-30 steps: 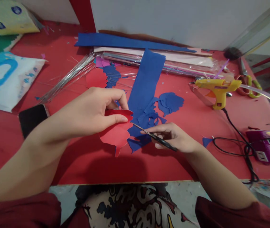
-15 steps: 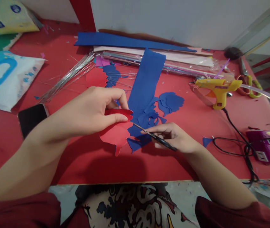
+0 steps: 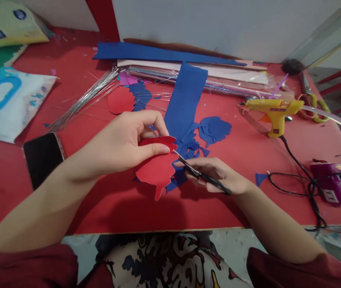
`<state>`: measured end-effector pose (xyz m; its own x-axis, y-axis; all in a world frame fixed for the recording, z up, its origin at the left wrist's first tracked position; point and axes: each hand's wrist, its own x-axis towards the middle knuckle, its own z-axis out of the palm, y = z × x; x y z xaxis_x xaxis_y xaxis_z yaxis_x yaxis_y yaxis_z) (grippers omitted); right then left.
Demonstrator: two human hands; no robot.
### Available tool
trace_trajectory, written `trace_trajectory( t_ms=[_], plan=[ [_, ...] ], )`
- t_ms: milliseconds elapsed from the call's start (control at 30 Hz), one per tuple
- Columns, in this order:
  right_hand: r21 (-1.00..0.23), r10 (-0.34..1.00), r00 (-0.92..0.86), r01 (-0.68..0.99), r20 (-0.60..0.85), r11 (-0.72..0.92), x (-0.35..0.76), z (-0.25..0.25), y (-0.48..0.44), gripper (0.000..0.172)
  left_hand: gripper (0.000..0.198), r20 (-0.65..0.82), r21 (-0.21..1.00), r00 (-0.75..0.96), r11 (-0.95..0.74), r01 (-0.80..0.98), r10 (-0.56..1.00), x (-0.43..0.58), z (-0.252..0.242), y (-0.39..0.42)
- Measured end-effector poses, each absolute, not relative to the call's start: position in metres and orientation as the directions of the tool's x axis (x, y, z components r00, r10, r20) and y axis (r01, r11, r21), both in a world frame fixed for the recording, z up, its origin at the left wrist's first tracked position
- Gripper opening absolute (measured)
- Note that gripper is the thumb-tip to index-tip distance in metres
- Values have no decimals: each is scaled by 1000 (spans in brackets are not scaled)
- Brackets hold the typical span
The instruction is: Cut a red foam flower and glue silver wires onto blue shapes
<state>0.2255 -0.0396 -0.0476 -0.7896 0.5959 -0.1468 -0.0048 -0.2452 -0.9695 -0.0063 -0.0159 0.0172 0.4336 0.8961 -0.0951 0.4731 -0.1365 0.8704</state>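
Note:
My left hand (image 3: pixel 137 140) pinches a red sheet cutout (image 3: pixel 155 170) with a scalloped edge and a small tail hanging at its lower side. My right hand (image 3: pixel 215 174) is closed around black-handled scissors (image 3: pixel 202 175). The tips of the blades touch or nearly touch the cutout's right edge, just by my left thumb. Beneath lie a long blue strip (image 3: pixel 186 100) and crumpled blue scraps. Blue scalloped cutouts (image 3: pixel 215 130) rest to the right, and another red cutout (image 3: pixel 120 100) lies beyond my left hand.
A yellow glue gun (image 3: pixel 275 112) stands at the right, its cord running near a purple power block (image 3: pixel 335 184). Other scissors (image 3: pixel 311 102) lie behind it. At the left are a phone (image 3: pixel 42 158), a wipes pack (image 3: pixel 14 100) and a bundle of thin wires (image 3: pixel 86 98).
My left hand and the red cutout have shifted a little to the right. The scissors have moved slightly right too, still at the cutout's edge.

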Motion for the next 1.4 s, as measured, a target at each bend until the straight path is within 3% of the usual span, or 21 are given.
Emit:
trace_trajectory(
  t_ms=[167,300,900,1400],
  plan=[
    [-964,601,-798,-126,-42,-235,224,-51,-41,60,15,-82,928,434,-90,361,897,4,8,-21],
    [-968,599,-800,-123,-33,-217,224,-48,-40,47,14,-58,952,427,-79,297,902,10,3,-24],
    [-944,586,-809,-225,42,-243,221,-52,-42,39,12,-19,957,415,-104,272,909,15,-6,-27],
    [-932,591,-807,-218,6,-289,219,-55,-44,38,12,11,962,400,-119,246,916,14,-8,-25]
  ],
)
